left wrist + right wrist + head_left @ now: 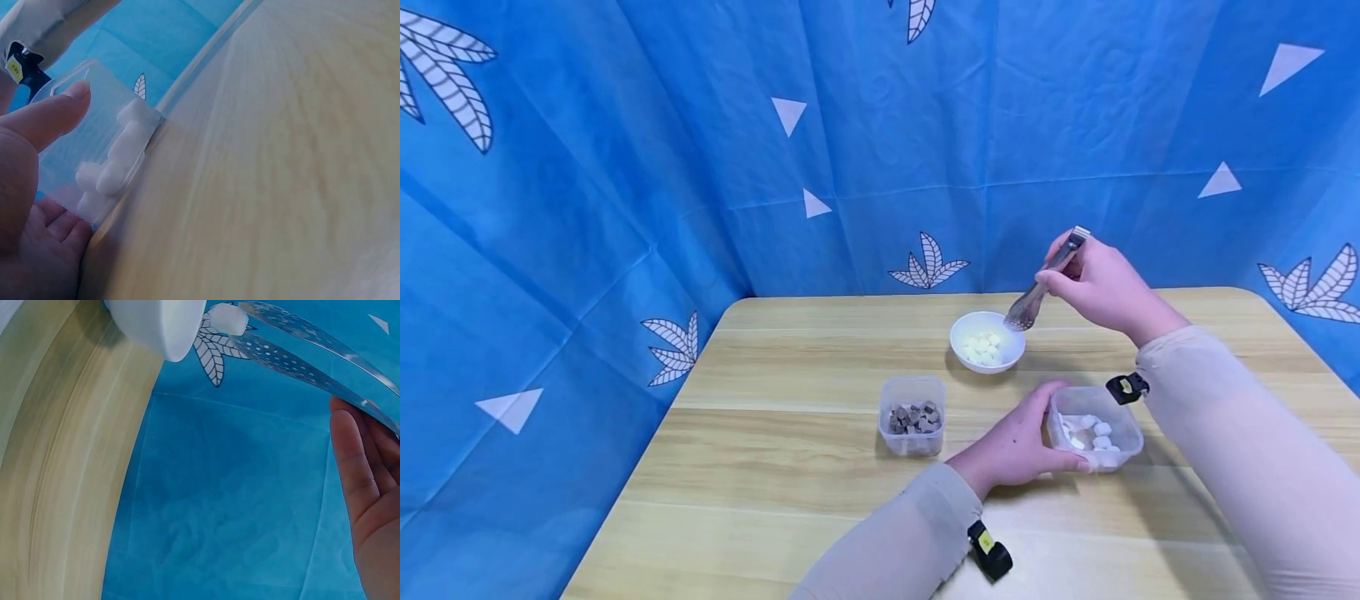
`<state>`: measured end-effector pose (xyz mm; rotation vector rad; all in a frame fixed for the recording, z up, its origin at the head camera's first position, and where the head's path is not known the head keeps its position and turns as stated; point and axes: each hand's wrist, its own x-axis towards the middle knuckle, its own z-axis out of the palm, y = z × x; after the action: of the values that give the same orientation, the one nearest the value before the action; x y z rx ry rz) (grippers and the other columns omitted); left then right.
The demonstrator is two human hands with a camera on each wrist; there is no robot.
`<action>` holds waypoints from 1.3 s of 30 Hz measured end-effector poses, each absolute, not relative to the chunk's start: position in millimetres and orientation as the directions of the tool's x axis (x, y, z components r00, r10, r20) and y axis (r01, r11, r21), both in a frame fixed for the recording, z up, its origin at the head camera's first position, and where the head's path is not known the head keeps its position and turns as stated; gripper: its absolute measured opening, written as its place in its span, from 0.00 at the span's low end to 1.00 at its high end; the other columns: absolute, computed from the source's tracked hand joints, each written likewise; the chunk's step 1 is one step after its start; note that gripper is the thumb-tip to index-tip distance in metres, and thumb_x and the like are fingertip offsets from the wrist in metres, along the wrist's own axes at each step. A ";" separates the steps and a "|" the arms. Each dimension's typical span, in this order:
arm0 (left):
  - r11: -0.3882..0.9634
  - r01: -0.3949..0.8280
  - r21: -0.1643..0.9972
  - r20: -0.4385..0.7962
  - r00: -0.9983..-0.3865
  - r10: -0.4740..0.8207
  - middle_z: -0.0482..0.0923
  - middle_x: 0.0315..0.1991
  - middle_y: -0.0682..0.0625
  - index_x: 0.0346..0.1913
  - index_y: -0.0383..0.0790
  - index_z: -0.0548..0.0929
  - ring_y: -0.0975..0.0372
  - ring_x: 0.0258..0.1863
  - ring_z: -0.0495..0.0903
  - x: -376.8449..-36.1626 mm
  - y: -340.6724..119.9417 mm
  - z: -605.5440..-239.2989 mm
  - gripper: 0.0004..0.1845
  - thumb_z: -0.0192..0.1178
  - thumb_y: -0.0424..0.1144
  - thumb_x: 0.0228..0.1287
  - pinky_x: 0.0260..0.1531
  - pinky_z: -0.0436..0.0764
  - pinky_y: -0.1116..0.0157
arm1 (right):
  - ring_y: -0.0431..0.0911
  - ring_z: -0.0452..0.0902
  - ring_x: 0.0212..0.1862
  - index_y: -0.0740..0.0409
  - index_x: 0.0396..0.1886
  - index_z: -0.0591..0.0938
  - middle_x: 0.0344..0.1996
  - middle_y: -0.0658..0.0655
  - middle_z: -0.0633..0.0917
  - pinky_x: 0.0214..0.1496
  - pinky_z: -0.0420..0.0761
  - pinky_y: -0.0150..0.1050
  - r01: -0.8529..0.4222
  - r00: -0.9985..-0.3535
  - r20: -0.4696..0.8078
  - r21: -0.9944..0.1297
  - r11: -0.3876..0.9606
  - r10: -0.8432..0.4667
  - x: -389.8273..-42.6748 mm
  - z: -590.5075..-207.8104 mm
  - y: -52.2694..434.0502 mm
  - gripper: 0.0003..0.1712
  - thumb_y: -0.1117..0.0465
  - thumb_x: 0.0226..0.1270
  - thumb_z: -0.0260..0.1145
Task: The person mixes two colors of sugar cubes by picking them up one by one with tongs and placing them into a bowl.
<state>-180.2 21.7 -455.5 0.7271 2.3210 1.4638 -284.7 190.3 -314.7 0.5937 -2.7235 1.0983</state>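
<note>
Pinching metal tongs (1030,303) in my right hand (1101,283), one white piece (227,319) between their tips by the bowl (985,367), I grip the tub (1097,402) to the bowl's near right with my left hand (1015,443), the bowl's pieces (983,347) apparently done, the tub's pieces (1102,442) left.

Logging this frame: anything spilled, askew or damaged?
Nothing stands out. No spilled pieces show on the table; the bowl and the tub of dark pieces stand upright. The left hand holds the other tub, the right hand the tongs.
</note>
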 end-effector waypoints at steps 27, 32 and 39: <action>0.371 0.246 0.895 0.000 -0.834 0.552 0.64 0.69 0.64 0.78 0.55 0.57 0.73 0.65 0.65 -180.3 22.7 -454.8 0.53 0.79 0.49 0.53 0.69 0.64 0.64 | 0.49 0.75 0.28 0.52 0.48 0.76 0.33 0.56 0.84 0.25 0.71 0.39 -0.425 -0.904 0.324 -0.617 0.662 -0.279 -253.1 -311.0 217.3 0.15 0.51 0.71 0.68; 0.362 0.245 0.900 0.006 -0.835 0.550 0.65 0.69 0.64 0.78 0.57 0.56 0.72 0.65 0.65 -180.8 22.5 -456.2 0.54 0.79 0.48 0.53 0.69 0.64 0.64 | 0.47 0.67 0.20 0.52 0.48 0.77 0.34 0.56 0.85 0.18 0.65 0.41 -0.430 -0.902 0.327 -0.648 0.628 -0.280 -238.4 -319.2 233.8 0.12 0.57 0.71 0.69; 0.368 0.232 0.900 -0.005 -0.841 0.541 0.64 0.71 0.63 0.78 0.62 0.54 0.71 0.68 0.65 -179.7 23.3 -456.5 0.55 0.79 0.49 0.53 0.70 0.62 0.62 | 0.42 0.60 0.16 0.55 0.44 0.80 0.32 0.52 0.82 0.15 0.62 0.39 -0.461 -0.888 0.368 -0.702 0.543 -0.278 -209.5 -335.7 256.6 0.10 0.69 0.68 0.69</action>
<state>-179.7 23.3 -456.5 0.6822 2.3334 1.4621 -209.5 256.6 -335.7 0.6233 -2.5672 1.2615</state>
